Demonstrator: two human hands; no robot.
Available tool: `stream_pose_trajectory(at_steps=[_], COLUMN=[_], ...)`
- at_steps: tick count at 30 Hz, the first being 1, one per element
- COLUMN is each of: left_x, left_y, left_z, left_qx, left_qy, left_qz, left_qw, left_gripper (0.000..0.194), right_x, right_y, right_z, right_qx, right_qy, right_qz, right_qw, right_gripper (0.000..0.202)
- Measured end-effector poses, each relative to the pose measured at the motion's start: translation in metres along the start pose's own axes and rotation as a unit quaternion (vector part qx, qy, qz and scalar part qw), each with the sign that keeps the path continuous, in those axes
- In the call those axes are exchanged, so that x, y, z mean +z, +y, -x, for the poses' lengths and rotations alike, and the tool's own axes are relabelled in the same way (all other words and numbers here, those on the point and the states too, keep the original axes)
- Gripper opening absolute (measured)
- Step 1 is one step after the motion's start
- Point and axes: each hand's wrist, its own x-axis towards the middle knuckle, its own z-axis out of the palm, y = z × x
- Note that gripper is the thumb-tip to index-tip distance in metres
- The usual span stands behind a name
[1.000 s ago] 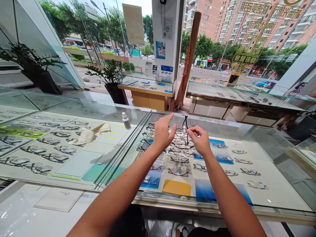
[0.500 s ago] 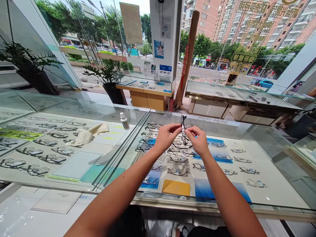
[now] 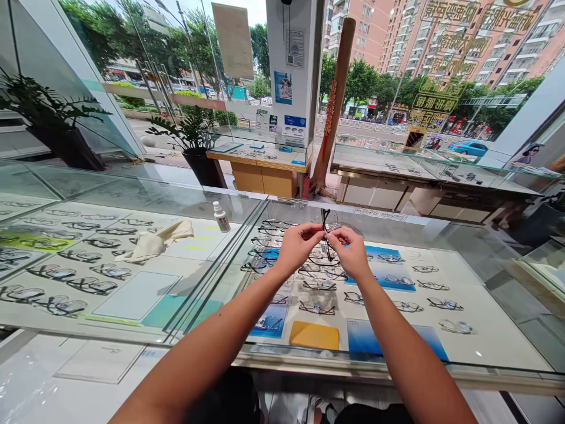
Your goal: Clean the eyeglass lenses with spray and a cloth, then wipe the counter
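A pair of dark-framed eyeglasses (image 3: 325,219) is held up over the glass display case (image 3: 441,347), between my two hands. My left hand (image 3: 299,244) pinches the frame from the left with thumb and forefinger. From the right, my right hand (image 3: 349,250) closes its fingertips on the same glasses. The fingertips nearly meet at the middle of the glasses and hide part of them. Beneath the hands, inside the case, several rows of eyeglasses (image 3: 318,308) lie on a white surface.
A white spray bottle (image 3: 221,217) and a crumpled beige cloth (image 3: 154,242) rest on the left glass top. Inside the case lies a yellow glasses case (image 3: 314,335). Beyond are a potted plant (image 3: 198,138), a wooden post (image 3: 334,106) and another glass counter (image 3: 388,162).
My right hand has shifted slightly left, closer to my left hand. The glasses have turned slightly and moved a little lower between the fingers.
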Motion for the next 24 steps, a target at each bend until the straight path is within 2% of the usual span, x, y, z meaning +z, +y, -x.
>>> stream_pose_trajectory(at_steps=[11,17,19,21,23,24], left_x=[-0.004,-0.004,-0.007,-0.013,-0.021,-0.025], left_y=[0.012,0.014,0.017,0.02,0.024,0.025], left_z=[-0.003,-0.004,-0.005,-0.009,-0.013,-0.015], left_qx=[-0.038,-0.035,-0.04,-0.061,-0.106,-0.135], left_qy=[0.002,0.004,0.003,-0.006,-0.037,-0.063], left_qz=[-0.006,-0.023,-0.019,-0.013,0.003,0.016], left_qw=[0.999,0.999,0.999,0.998,0.994,0.989], left_gripper=[0.031,0.03,0.028,0.026,0.025,0.025], right_x=[0.002,0.002,-0.002,-0.009,-0.018,-0.023], right_y=[0.003,-0.002,-0.004,-0.005,-0.004,-0.002], right_z=[0.0,0.001,0.0,-0.002,-0.007,-0.009], right_qx=[0.058,0.065,0.059,0.051,0.052,0.058], right_qy=[-0.002,-0.013,0.01,0.064,0.098,0.094], right_qz=[-0.041,-0.047,-0.041,-0.037,-0.051,-0.067], right_qw=[0.997,0.997,0.997,0.996,0.992,0.992], right_gripper=[0.031,0.032,0.029,0.027,0.026,0.027])
